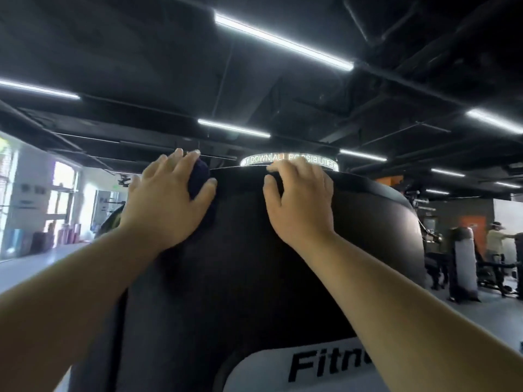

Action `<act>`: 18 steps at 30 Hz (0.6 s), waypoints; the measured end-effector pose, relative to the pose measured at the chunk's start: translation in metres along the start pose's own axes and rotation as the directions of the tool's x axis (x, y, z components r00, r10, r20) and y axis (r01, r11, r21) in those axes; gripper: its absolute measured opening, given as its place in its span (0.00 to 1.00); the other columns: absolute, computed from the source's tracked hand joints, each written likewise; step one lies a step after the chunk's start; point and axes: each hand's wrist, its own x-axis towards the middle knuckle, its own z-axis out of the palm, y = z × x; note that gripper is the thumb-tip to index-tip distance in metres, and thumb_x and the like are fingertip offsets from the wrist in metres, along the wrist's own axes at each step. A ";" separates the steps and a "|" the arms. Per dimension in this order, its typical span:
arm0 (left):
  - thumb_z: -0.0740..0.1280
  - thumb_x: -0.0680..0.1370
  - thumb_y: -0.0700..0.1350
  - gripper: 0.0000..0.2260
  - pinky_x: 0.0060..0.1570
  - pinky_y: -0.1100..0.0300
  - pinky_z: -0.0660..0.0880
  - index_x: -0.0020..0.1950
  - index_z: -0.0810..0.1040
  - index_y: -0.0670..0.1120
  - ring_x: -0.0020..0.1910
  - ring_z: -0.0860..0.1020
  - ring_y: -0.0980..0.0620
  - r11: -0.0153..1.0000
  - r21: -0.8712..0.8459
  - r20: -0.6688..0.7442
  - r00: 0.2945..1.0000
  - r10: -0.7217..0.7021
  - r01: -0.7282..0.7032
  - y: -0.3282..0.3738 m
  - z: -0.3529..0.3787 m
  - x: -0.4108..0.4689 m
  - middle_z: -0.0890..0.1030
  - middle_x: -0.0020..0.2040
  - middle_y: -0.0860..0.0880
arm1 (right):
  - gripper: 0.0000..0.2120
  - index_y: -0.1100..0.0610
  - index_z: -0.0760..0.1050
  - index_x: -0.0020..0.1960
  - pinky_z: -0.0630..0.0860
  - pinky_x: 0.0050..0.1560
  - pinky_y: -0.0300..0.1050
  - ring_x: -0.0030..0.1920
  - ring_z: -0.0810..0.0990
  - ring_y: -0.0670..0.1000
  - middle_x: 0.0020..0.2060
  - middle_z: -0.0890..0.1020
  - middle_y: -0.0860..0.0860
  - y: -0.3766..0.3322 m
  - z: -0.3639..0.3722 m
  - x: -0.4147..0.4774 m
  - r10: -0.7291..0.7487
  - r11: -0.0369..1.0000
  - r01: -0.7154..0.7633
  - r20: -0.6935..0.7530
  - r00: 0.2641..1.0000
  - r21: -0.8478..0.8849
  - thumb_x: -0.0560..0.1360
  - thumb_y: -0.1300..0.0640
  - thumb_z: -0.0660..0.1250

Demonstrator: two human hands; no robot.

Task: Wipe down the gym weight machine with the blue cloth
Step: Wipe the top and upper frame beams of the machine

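At the top edge of the weight machine [254, 264], the left hand [169, 199] is gripping the bunched blue cloth [199, 176] against it, arm outstretched; the right hand [300, 199] is curling its fingers over that edge.

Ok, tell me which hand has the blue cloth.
The left hand: the blue cloth is bunched in its grip at the top edge of the machine. The right hand grips that edge bare.
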 end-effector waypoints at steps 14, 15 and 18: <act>0.50 0.76 0.65 0.35 0.75 0.46 0.55 0.79 0.59 0.48 0.78 0.54 0.46 0.988 0.125 -0.117 0.988 0.102 -0.087 0.023 0.024 -0.035 0.58 0.79 0.47 | 0.19 0.51 0.73 0.67 0.58 0.75 0.56 0.73 0.68 0.54 0.69 0.75 0.53 0.021 0.022 -0.004 -0.119 0.992 0.122 -0.084 0.989 0.029 0.82 0.47 0.52; 0.50 0.76 0.65 0.34 0.74 0.47 0.56 0.78 0.61 0.50 0.77 0.56 0.46 0.993 0.107 -0.114 0.992 0.056 -0.044 0.031 0.017 -0.020 0.61 0.79 0.48 | 0.19 0.50 0.73 0.67 0.58 0.75 0.56 0.73 0.68 0.54 0.69 0.75 0.53 0.022 0.022 -0.003 -0.119 0.992 0.122 -0.084 0.989 0.032 0.82 0.47 0.52; 0.55 0.79 0.60 0.26 0.70 0.47 0.60 0.74 0.67 0.52 0.73 0.62 0.45 0.996 0.060 -0.134 0.989 -0.063 0.072 0.044 0.014 0.005 0.68 0.74 0.49 | 0.20 0.50 0.74 0.67 0.57 0.76 0.55 0.73 0.67 0.53 0.70 0.74 0.52 0.024 0.021 -0.004 -0.113 0.992 0.117 -0.081 0.990 0.045 0.82 0.48 0.51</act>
